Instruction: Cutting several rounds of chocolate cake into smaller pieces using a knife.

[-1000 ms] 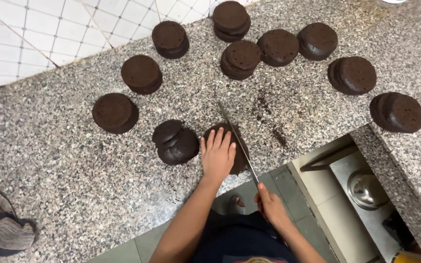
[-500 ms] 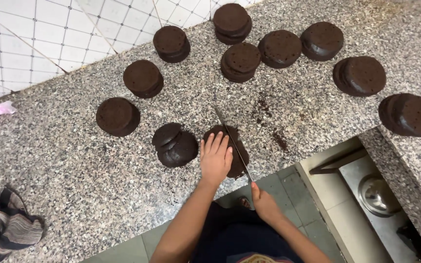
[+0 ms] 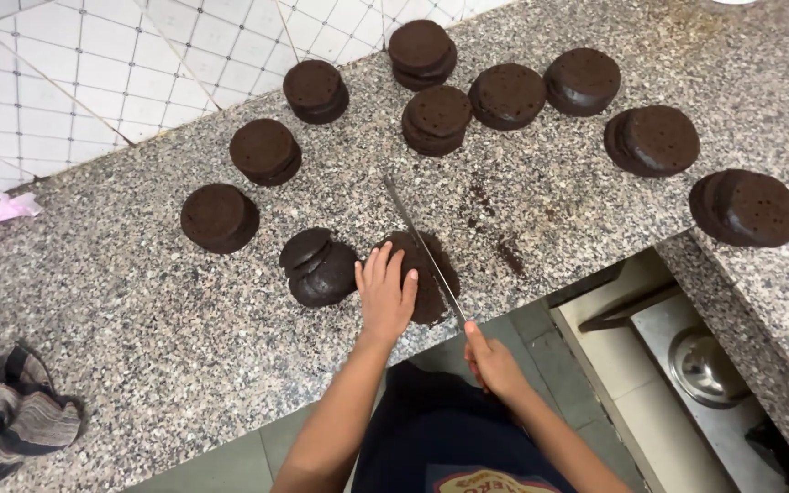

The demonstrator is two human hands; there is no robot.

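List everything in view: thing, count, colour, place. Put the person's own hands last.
cakes: nine whole round ones or stacks, dark brown, spread over the counter
cut cake: one, dark brown, counter front edge, under the left hand
sliced layers: one small pile, dark brown, just left of the cut cake
knife: one, long thin blade, lying across the cut cake
crumbs: dark patches, right of the knife
counter: speckled grey granite
tiled wall: white, top left
cloth: one, striped dark, bottom left
left hand: flat on the cut cake
right hand: grips the knife handle
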